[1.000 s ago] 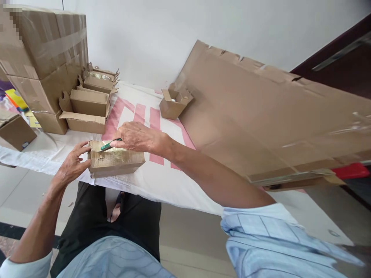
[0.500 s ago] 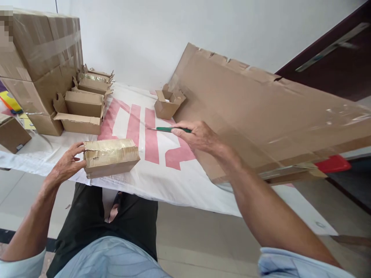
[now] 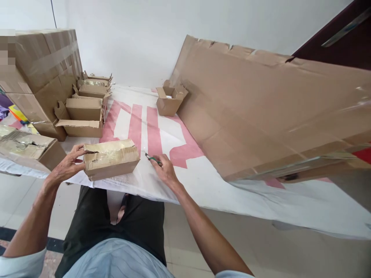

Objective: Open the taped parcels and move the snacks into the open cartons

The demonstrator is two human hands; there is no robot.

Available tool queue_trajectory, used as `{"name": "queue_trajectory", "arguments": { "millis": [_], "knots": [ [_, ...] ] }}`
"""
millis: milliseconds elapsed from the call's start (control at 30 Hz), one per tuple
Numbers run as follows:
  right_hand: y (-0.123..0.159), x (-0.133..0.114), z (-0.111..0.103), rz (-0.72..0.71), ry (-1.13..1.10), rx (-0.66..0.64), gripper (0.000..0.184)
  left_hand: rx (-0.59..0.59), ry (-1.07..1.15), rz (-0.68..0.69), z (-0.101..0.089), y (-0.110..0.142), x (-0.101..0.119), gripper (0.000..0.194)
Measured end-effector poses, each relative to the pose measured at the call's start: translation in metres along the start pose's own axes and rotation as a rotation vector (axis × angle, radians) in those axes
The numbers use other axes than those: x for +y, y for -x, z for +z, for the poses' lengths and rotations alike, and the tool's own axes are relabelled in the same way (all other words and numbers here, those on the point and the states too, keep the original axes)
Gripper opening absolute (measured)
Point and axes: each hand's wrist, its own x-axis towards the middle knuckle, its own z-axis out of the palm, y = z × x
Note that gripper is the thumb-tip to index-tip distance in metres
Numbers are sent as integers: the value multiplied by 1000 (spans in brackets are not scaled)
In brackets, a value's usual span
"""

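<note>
Near the desk's (image 3: 208, 193) front edge, a taped carton (image 3: 113, 159) is touched at its left end by the half-curled left hand (image 3: 68, 164); whether gripped cannot be told. Beside it, a knife (image 3: 157, 160) is clasped in the right hand (image 3: 166, 172). By the far edge, an open box (image 3: 167, 106) is set.

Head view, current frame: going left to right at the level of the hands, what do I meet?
Box at the left edge, left hand, taped box, green cutter, right hand, large cardboard piece.
</note>
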Motion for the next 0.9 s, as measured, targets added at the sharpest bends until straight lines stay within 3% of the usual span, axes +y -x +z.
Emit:
{"name": "queue_trajectory", "arguments": {
  "millis": [133,300,433,567,700,800,900],
  "knots": [
    [-7,-54,20,-68,-308,-45,53,-32,-21,11,-2,-5,-2,45],
    [-3,-97,47,-204,-243,45,41,-65,-51,38,-6,-7,-3,74],
    [4,-97,49,-232,-272,87,27,-86,-73,36,-6,-7,-2,97],
    [8,-84,30,-249,-292,26,27,-61,-50,40,-1,-8,-3,95],
    [6,-80,3,-210,-250,-16,38,-13,-48,-36,2,-7,-1,96],
    [7,-88,-6,-224,-251,-67,42,-20,-68,-83,0,-6,2,113],
    [14,-99,-2,-341,-224,-113,40,-58,-70,-67,-2,-6,3,131]
  ]
}}
